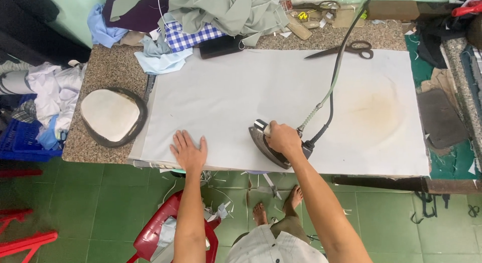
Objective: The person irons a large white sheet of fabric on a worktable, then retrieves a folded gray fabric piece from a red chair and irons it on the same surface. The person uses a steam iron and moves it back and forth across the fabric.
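The right hand (pixel 282 138) is clenched around the handle of a dark iron (pixel 271 147), which sits on a pale grey cloth (pixel 241 97) near the front edge of the desk (pixel 108 67). The left hand (pixel 189 151) grips nothing; it lies flat on the cloth with fingers spread, a little to the left of the iron.

To press well here, the flat palm should hold the cloth taut and smooth while the iron glides away from it in even strokes, never resting long in one place. The cord (pixel 331 87) rises from the back of the iron toward the far side, so it is best kept clear of the pressed area. A brownish scorch-like stain (pixel 374 110) on the white cover to the right suggests what lingering heat can do.

The desk top is speckled stone. A pair of scissors (pixel 346 49) lies at the far edge, beside heaps of grey-green, checked and light blue fabric (pixel 201 22). An oval padded pressing form (pixel 111 115) sits at the left end. Below, the floor (pixel 381 218) is green tile littered with scraps, with a red plastic stool (pixel 155 230) and the person's bare feet.
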